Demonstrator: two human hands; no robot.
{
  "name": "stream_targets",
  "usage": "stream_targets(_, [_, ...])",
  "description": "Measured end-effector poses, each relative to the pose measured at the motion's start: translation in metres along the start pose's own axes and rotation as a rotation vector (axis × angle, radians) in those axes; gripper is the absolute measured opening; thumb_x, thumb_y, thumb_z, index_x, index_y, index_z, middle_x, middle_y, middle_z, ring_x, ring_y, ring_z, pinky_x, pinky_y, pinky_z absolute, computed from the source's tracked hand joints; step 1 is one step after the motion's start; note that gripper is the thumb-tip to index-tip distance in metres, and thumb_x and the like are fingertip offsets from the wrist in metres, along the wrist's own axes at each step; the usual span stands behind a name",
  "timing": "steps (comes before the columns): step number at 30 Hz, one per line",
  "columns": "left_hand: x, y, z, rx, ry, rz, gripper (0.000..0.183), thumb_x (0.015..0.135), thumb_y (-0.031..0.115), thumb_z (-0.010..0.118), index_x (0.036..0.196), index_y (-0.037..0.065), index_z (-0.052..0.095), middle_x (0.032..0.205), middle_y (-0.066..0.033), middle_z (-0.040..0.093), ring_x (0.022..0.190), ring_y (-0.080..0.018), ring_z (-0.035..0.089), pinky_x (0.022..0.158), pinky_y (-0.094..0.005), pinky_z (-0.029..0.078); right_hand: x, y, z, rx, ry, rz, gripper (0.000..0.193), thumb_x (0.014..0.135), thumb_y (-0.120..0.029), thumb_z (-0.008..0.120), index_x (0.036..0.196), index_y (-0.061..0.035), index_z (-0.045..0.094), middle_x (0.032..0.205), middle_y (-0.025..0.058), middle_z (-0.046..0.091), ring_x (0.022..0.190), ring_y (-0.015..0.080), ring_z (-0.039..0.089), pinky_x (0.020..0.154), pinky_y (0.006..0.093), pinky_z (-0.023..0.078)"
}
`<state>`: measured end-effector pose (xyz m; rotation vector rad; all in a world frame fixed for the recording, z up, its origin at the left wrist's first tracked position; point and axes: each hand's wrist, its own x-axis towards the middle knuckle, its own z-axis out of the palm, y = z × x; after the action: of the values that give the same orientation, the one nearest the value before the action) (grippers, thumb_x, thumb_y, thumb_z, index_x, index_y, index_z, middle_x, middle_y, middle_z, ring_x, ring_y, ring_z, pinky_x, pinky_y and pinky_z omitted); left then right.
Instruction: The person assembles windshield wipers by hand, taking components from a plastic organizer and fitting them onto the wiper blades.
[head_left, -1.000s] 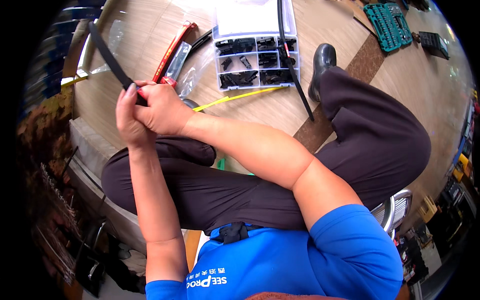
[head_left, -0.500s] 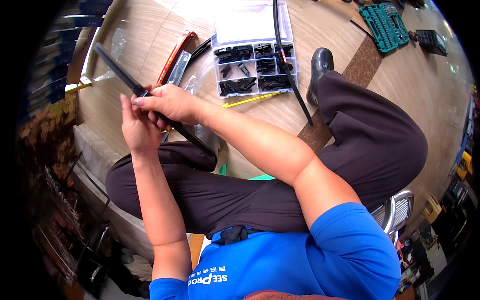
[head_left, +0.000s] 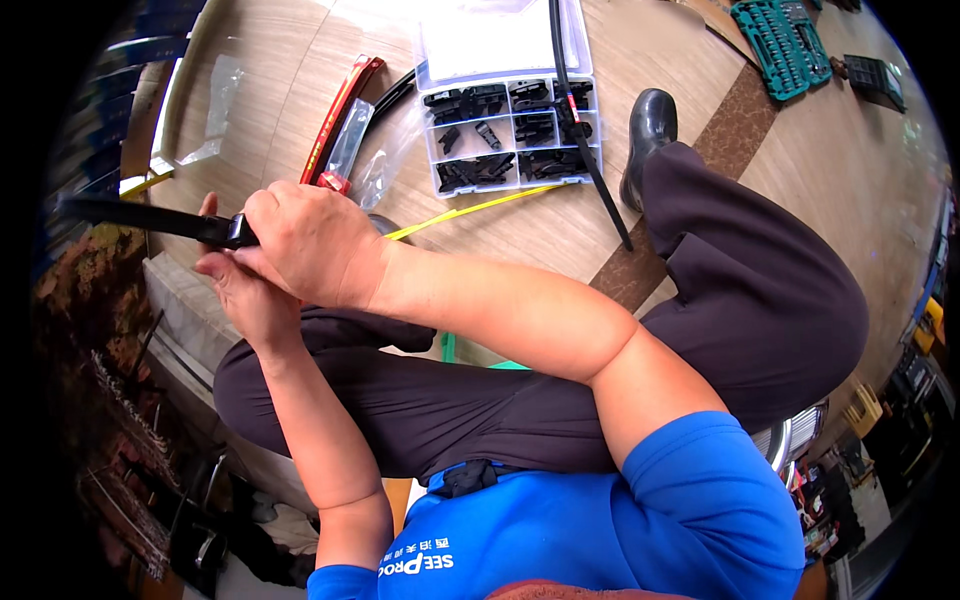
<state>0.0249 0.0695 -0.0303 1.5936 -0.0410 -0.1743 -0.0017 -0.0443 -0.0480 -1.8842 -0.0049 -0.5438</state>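
Observation:
A black wiper blade (head_left: 150,216) juts out to the left from my two hands, its far end near the blurred shelving. My right hand (head_left: 315,240) is closed round it beside the dark connector (head_left: 240,231) at its middle, knuckles up. Under and beside the connector, my left hand (head_left: 255,300) holds the blade, with a fingertip above it and the thumb below. The rest of the blade is hidden behind my right hand and forearm. A clear divided box (head_left: 515,188) with black plastic adapters (head_left: 475,172) lies open on the floor beyond my forearm.
A second black wiper blade (head_left: 600,190) lies across the box's right side. Left of the box lie a red strip (head_left: 340,115), clear plastic wrappers (head_left: 385,175) and a yellow strip (head_left: 470,208). My shoe (head_left: 652,125), a green socket set (head_left: 785,50) and a black case (head_left: 875,82) are rightward.
The wiper blade has swung from a steep slant to nearly level, its end moving down and left. My right hand has turned knuckles up and moved slightly lower; my left hand shifted left.

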Motion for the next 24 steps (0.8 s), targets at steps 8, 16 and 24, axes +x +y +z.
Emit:
stream_targets(8, [-0.002,-0.005,-0.011,0.33,-0.053,0.154,0.079,0.095,0.064,0.019,0.139,0.002,0.038,0.123,-0.0073,0.052,0.108,-0.0159,0.05,0.096,-0.0309,0.039,0.012,-0.016,-0.022,0.063,-0.458,0.275,0.038,0.086,-0.036,0.063,0.086,0.0017,0.055,0.085,0.0212,0.064,0.083,0.0339,0.066,0.069,0.0406,0.054])
stream_targets(16, [-0.004,0.002,0.011,0.078,0.006,-0.08,0.057,0.102,0.049,0.029,0.117,0.0,0.054,0.102,-0.0066,0.061,0.092,-0.013,0.057,0.085,-0.0277,0.045,0.016,-0.005,-0.037,0.151,-0.497,0.239,0.037,0.087,-0.032,0.058,0.091,0.0052,0.058,0.084,0.0227,0.064,0.089,0.0408,0.064,0.08,0.045,0.051])
stream_targets(24, [0.009,0.012,-0.012,-0.02,0.123,-0.238,0.044,0.103,0.045,0.03,0.101,0.005,0.048,0.065,-0.0024,0.043,0.05,-0.0114,0.041,0.039,-0.0233,0.033,0.034,0.016,-0.067,0.035,-0.428,-0.056,0.037,0.091,-0.035,0.053,0.085,0.0008,0.061,0.076,0.0196,0.062,0.075,0.036,0.063,0.065,0.0443,0.049])
